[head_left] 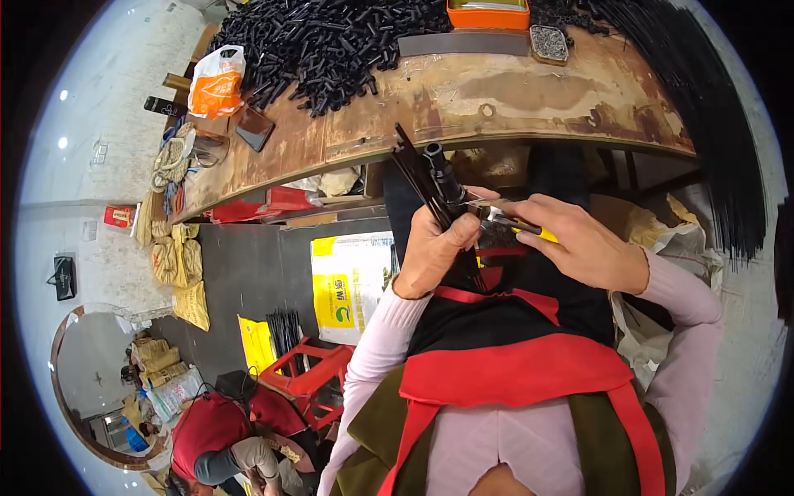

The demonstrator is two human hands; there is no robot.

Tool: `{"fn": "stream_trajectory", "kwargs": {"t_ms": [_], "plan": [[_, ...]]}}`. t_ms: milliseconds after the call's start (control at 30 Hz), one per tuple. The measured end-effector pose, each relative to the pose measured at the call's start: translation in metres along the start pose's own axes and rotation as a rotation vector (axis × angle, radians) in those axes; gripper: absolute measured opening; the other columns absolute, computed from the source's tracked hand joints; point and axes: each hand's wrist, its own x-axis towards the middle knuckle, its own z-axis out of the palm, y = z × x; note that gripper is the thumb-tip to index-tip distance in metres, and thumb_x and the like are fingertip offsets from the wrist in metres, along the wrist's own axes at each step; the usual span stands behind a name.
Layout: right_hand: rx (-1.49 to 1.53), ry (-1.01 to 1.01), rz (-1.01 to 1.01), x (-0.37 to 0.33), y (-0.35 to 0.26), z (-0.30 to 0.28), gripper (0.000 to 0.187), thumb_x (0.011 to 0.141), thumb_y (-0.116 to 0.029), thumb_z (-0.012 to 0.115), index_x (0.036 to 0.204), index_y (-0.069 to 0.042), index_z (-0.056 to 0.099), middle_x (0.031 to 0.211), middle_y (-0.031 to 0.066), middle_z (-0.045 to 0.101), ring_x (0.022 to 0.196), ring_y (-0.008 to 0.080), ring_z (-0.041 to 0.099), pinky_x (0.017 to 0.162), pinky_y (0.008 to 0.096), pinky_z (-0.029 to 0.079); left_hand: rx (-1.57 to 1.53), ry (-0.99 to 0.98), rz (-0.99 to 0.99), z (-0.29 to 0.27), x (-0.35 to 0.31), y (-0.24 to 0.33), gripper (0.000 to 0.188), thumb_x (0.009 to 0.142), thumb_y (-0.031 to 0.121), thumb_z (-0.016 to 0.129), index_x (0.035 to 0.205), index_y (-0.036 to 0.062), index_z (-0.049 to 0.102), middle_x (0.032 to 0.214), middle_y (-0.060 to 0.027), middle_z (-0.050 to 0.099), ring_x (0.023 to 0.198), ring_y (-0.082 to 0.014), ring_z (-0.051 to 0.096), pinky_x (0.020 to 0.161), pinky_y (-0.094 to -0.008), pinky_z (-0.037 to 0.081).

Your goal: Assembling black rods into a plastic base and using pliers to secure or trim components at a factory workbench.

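Observation:
My left hand (430, 252) is closed around a bundle of thin black rods (411, 172), which slants up toward the table edge. A black tubular fitting (447, 179) stands among the rods, its round open end upward. My right hand (583, 244) grips pliers with yellow and black handles (543, 236). Their metal jaws are close to the left thumb, beside the bundle; the jaw tips are partly hidden by the fingers. A thin light-coloured wire or strip shows by the left fingertips. Both hands are above my lap, over a black and red apron (513, 376).
Ahead runs a worn wooden table (364, 136) bearing a heap of black tubular parts (322, 50), a small metal tin (548, 43) and an orange box (488, 16). Long black rods (728, 165) overhang its right end. A red stool (310, 376) and a person (223, 438) are lower left.

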Motion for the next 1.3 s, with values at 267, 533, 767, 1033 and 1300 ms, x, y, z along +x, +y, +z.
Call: {"fn": "stream_trajectory", "kwargs": {"t_ms": [267, 533, 767, 1033, 1300], "plan": [[-0.076, 0.093, -0.106, 0.007, -0.006, 0.008, 0.03, 0.09, -0.006, 0.062, 0.118, 0.001, 0.052, 0.097, 0.0152, 0.061, 0.091, 0.0357, 0.062, 0.078, 0.0388, 0.049, 0.023, -0.068, -0.019, -0.008, -0.002, 0.005, 0.042, 0.091, 0.03, 0.069, 0.118, -0.0021, 0.061, 0.072, 0.0038, 0.053, 0.064, -0.0043, 0.044, 0.057, -0.0197, 0.035], [0.137, -0.126, 0.252, -0.01, -0.034, -0.016, 0.042, 0.081, -0.025, 0.076, 0.104, -0.002, 0.049, 0.06, 0.0061, 0.052, 0.053, 0.0176, 0.058, 0.051, 0.0314, 0.04, 0.088, -0.199, -0.075, -0.006, -0.004, 0.01, 0.057, 0.088, 0.035, 0.073, 0.129, -0.0018, 0.057, 0.085, 0.0038, 0.06, 0.07, -0.0033, 0.046, 0.062, -0.019, 0.038], [-0.223, 0.059, 0.0, -0.008, -0.032, -0.038, 0.033, 0.086, -0.002, 0.063, 0.116, 0.002, 0.049, 0.082, 0.0125, 0.059, 0.067, 0.0234, 0.062, 0.06, 0.0335, 0.049, 0.117, -0.088, -0.032, 0.001, 0.006, 0.012, 0.058, 0.09, 0.041, 0.069, 0.128, -0.0014, 0.057, 0.072, 0.0051, 0.049, 0.066, -0.0041, 0.043, 0.059, -0.02, 0.034], [-0.171, 0.14, -0.003, -0.013, -0.011, -0.014, 0.029, 0.088, -0.011, 0.065, 0.108, 0.0, 0.048, 0.069, 0.009, 0.055, 0.064, 0.0213, 0.062, 0.059, 0.0349, 0.047, 0.108, -0.093, -0.03, 0.002, 0.006, 0.006, 0.051, 0.092, 0.039, 0.067, 0.125, 0.0009, 0.06, 0.07, 0.0055, 0.048, 0.065, -0.0046, 0.043, 0.058, -0.0206, 0.034], [0.715, -0.416, 0.506, -0.01, -0.018, -0.035, 0.042, 0.08, -0.012, 0.074, 0.11, 0.0, 0.046, 0.065, 0.0085, 0.057, 0.048, 0.0158, 0.058, 0.048, 0.0314, 0.045, 0.06, -0.221, -0.051, -0.007, 0.009, 0.009, 0.05, 0.095, 0.037, 0.063, 0.126, -0.001, 0.058, 0.071, 0.005, 0.048, 0.066, -0.0045, 0.042, 0.06, -0.02, 0.034]]}}
